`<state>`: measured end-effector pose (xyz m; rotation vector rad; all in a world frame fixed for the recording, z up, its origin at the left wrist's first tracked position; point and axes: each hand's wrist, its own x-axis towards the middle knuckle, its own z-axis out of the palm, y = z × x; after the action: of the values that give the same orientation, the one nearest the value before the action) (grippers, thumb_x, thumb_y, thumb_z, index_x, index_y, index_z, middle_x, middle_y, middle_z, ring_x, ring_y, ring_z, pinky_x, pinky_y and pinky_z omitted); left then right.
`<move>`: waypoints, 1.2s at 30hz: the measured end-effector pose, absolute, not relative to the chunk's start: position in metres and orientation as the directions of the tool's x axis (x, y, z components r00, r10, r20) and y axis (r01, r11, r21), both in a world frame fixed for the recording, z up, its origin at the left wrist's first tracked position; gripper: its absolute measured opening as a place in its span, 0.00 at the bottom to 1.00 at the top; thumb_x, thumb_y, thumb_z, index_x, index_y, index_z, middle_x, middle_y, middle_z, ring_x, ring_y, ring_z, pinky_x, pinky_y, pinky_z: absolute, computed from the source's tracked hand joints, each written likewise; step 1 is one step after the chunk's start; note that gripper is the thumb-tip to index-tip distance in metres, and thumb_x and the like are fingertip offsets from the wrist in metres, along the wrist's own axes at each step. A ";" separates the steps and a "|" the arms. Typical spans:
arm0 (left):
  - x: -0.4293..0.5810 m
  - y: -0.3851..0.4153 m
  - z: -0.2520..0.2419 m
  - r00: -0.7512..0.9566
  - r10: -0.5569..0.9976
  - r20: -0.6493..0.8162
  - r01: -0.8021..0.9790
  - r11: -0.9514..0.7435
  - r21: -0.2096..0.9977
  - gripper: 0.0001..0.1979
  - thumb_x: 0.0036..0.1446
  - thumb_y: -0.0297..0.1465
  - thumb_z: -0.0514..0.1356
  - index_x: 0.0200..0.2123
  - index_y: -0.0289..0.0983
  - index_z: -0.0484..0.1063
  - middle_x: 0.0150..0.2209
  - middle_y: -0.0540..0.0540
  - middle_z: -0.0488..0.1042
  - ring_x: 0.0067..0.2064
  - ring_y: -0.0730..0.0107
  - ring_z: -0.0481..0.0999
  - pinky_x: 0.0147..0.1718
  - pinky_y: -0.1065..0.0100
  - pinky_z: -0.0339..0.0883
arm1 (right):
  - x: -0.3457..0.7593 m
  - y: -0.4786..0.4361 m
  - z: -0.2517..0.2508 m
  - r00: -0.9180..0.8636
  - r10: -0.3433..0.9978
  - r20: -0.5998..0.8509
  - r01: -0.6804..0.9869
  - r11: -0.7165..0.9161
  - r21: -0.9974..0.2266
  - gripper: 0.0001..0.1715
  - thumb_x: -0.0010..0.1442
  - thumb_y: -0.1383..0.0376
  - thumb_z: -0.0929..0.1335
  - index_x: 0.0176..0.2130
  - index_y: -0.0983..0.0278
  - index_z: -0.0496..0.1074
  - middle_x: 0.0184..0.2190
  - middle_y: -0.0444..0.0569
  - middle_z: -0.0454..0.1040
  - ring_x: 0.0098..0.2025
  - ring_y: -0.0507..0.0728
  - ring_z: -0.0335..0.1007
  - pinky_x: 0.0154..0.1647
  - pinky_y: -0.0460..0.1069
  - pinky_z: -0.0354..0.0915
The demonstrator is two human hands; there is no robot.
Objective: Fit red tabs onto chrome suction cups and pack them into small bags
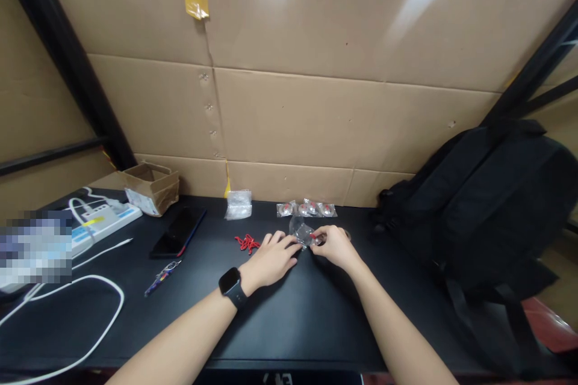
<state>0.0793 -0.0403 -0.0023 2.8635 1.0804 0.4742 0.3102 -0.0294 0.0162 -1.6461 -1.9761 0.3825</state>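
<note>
- Clear pouch (301, 231): lies on the black table (316, 313) directly between the two hands and is the landmark for all the places below. It is crumpled, so its long axis cannot be told, and a small red part shows at its right edge.
- Left hand (271, 260): just left of the pouch, palm down and fingers spread flat. The fingertips touch the pouch's left edge and grip nothing. A smartwatch (232, 287) is on the wrist.
- Right hand (335, 246): just right of the pouch, fingers curled, thumb and forefinger pinched on its right edge beside the red part. Both hands are equally near, and this one has the hold.
- Red pieces (247, 243): a loose heap left of the pouch, beside the left hand's knuckles.
- Row of filled packets (307, 209): just behind the pouch, against the cardboard wall (316, 120).
- Crumpled clear bag (238, 204): behind and to the left of the pouch.
- Black phone (178, 231), cardboard box (151, 186), power strip (103, 219) and white cable (97, 319): well left of the pouch.
- Black backpack (487, 210): well right of the pouch.
- Nothing lies between either hand and the pouch.
</note>
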 end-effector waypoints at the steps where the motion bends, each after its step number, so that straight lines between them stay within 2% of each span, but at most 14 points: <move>1: 0.079 -0.040 -0.003 0.710 0.650 0.271 0.639 -0.756 0.138 0.20 0.68 0.36 0.53 0.62 0.47 0.64 0.59 0.44 0.68 0.57 0.51 0.62 0.50 0.52 0.61 | 0.310 -0.029 0.015 -0.119 0.969 0.217 0.817 0.220 -0.533 0.14 0.45 0.63 0.74 0.35 0.62 0.82 0.31 0.48 0.83 0.33 0.58 0.79 0.37 0.47 0.68; 6: 0.078 -0.040 -0.003 0.682 0.673 0.285 0.673 -0.730 0.115 0.18 0.69 0.36 0.52 0.59 0.54 0.68 0.62 0.45 0.64 0.61 0.47 0.58 0.54 0.47 0.58 | 0.307 -0.025 0.010 -0.143 0.965 0.220 0.811 0.242 -0.533 0.13 0.46 0.65 0.75 0.36 0.63 0.81 0.30 0.48 0.82 0.32 0.57 0.78 0.36 0.47 0.68; 10: 0.075 -0.038 -0.005 0.673 0.693 0.258 0.686 -0.716 0.132 0.20 0.69 0.37 0.51 0.61 0.59 0.66 0.64 0.46 0.63 0.64 0.45 0.55 0.56 0.42 0.54 | 0.303 -0.022 0.006 -0.135 0.961 0.241 0.794 0.250 -0.554 0.12 0.47 0.66 0.76 0.36 0.63 0.80 0.31 0.48 0.81 0.34 0.58 0.78 0.39 0.49 0.70; 14: 0.072 -0.036 -0.008 0.678 0.699 0.229 0.682 -0.714 0.158 0.21 0.69 0.37 0.51 0.62 0.61 0.65 0.66 0.46 0.61 0.65 0.42 0.53 0.57 0.39 0.53 | 0.304 -0.022 0.001 -0.207 0.939 0.275 0.731 0.335 -0.595 0.12 0.50 0.68 0.74 0.38 0.64 0.81 0.40 0.54 0.81 0.41 0.60 0.79 0.45 0.51 0.73; 18: 0.072 -0.035 -0.010 0.685 0.700 0.202 0.679 -0.714 0.169 0.21 0.68 0.37 0.51 0.62 0.62 0.64 0.67 0.47 0.59 0.66 0.42 0.52 0.58 0.39 0.53 | 0.311 -0.022 -0.006 -0.329 0.902 0.281 0.605 0.429 -0.671 0.17 0.54 0.72 0.70 0.44 0.65 0.80 0.49 0.56 0.77 0.45 0.58 0.78 0.48 0.50 0.74; 22: 0.071 -0.033 -0.010 0.694 0.697 0.183 0.674 -0.717 0.175 0.22 0.68 0.36 0.52 0.62 0.63 0.63 0.68 0.49 0.57 0.67 0.44 0.51 0.59 0.40 0.52 | 0.312 -0.018 -0.011 -0.317 0.908 0.275 0.607 0.417 -0.677 0.14 0.56 0.70 0.71 0.43 0.64 0.79 0.43 0.52 0.79 0.42 0.57 0.78 0.47 0.51 0.74; 27: 0.069 -0.034 -0.008 0.691 0.702 0.173 0.669 -0.712 0.214 0.22 0.68 0.37 0.52 0.62 0.63 0.63 0.68 0.49 0.58 0.67 0.45 0.52 0.59 0.39 0.52 | 0.303 -0.011 -0.008 -0.189 0.923 0.335 0.681 0.369 -0.633 0.13 0.47 0.66 0.78 0.34 0.64 0.77 0.32 0.47 0.77 0.32 0.55 0.75 0.37 0.48 0.73; 30: 0.068 -0.033 -0.008 0.686 0.703 0.185 0.665 -0.710 0.232 0.21 0.68 0.37 0.52 0.62 0.64 0.63 0.67 0.48 0.59 0.67 0.45 0.53 0.59 0.38 0.52 | 0.305 -0.012 -0.004 -0.229 0.912 0.341 0.685 0.400 -0.608 0.08 0.49 0.67 0.78 0.32 0.64 0.79 0.33 0.48 0.77 0.32 0.54 0.74 0.36 0.48 0.72; 32: 0.068 -0.033 -0.008 0.689 0.702 0.180 0.660 -0.711 0.242 0.21 0.68 0.36 0.52 0.61 0.64 0.64 0.68 0.49 0.58 0.66 0.45 0.53 0.59 0.38 0.53 | 0.309 -0.013 -0.003 -0.291 0.907 0.303 0.646 0.420 -0.638 0.05 0.53 0.69 0.75 0.34 0.64 0.80 0.35 0.48 0.78 0.34 0.54 0.75 0.38 0.47 0.72; 36: 0.067 -0.032 -0.007 0.708 0.684 0.176 0.635 -0.725 0.264 0.22 0.67 0.36 0.54 0.60 0.65 0.65 0.68 0.50 0.58 0.66 0.46 0.54 0.59 0.40 0.54 | 0.315 -0.014 -0.003 -0.323 0.909 0.262 0.623 0.413 -0.665 0.05 0.57 0.70 0.71 0.35 0.63 0.79 0.36 0.48 0.78 0.33 0.53 0.76 0.37 0.47 0.71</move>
<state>0.0665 -0.0321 -0.0070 2.7303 1.0653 0.3905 0.3148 -0.0141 -0.0033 -1.2950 -2.0590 0.6055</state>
